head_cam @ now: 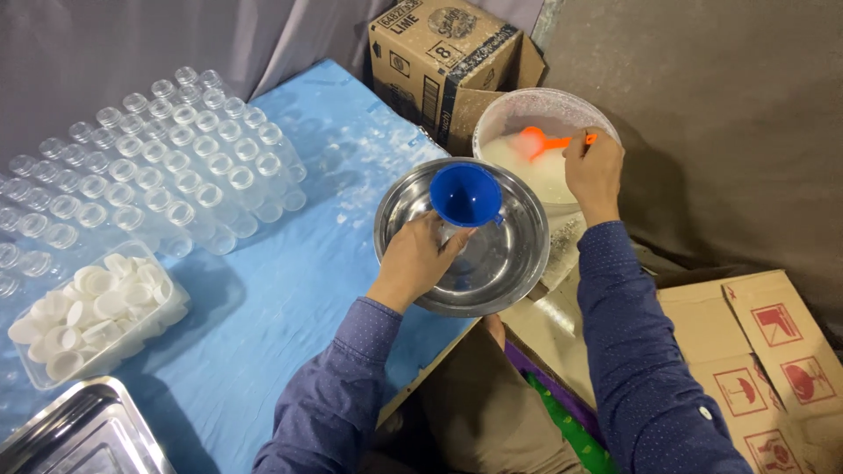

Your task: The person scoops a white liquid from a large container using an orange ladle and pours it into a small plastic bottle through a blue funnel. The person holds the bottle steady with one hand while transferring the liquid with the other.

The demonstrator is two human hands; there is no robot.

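My left hand [413, 261] grips a small clear bottle [448, 233] that stands inside a steel bowl [518, 254]; a blue funnel [465, 195] sits in the bottle's mouth. My right hand [594, 168] holds the handle of an orange scoop [537, 141], whose head is down in a clear plastic bucket [544, 110] of white powder. The bucket stands just beyond the bowl, off the table's right edge.
Many empty clear bottles [167, 167] stand in rows on the blue-covered table [290, 298]. A clear tub of white caps [92, 312] sits at the left, a steel tray [83, 434] at the lower left. Cardboard boxes [443, 61] stand behind, with more boxes [755, 351] to the right.
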